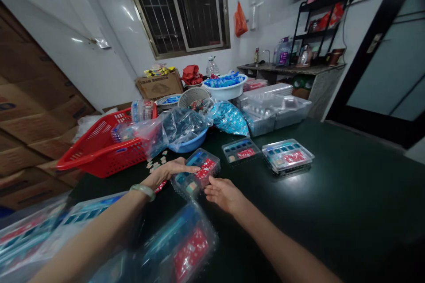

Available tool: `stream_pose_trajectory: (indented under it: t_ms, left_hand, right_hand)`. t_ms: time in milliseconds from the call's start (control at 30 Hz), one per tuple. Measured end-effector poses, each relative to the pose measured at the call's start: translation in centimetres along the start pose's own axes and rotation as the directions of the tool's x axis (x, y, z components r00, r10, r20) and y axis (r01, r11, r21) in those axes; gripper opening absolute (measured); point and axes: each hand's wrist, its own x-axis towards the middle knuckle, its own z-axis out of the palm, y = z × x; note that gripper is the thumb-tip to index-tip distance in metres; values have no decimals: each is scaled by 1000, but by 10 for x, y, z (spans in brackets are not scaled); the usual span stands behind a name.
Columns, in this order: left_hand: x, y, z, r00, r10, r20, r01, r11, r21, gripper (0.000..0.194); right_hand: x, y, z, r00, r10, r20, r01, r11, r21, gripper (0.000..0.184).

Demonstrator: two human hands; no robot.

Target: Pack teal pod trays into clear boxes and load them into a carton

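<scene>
A clear plastic box [195, 173] with blue and red contents sits on the dark green table [332, 185] between my hands. My left hand [169, 170], with a pale green bangle [142, 192] at the wrist, lies across its lid. The fingertips of my right hand [224, 194] touch its near right edge. Two similar boxes [241, 150] [287, 155] stand to the right. More packs [189, 247] are blurred in the foreground, partly under my left forearm. Small paper pieces [155, 163] lie scattered left of my left hand.
A red plastic basket [102, 141] and a blue basin [189, 140] with clear bags stand at the far table edge. Stacked clear trays [275, 112] stand behind them. Cardboard boxes [33, 119] are stacked along the left wall.
</scene>
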Motion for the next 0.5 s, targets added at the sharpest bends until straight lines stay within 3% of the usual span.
stream_pose_trajectory:
  t_ms: [300,500]
  left_hand:
    - [-12,18,10,987,161,17,-153,963,-223,47]
    - [5,32,16,952,302,-43,-300,898,-322,57]
  right_hand:
    - [-14,-22,-2,966,-237,109,238,971,-3,46]
    - [-30,-51,-7,913,-404,50,407,907,-110,41]
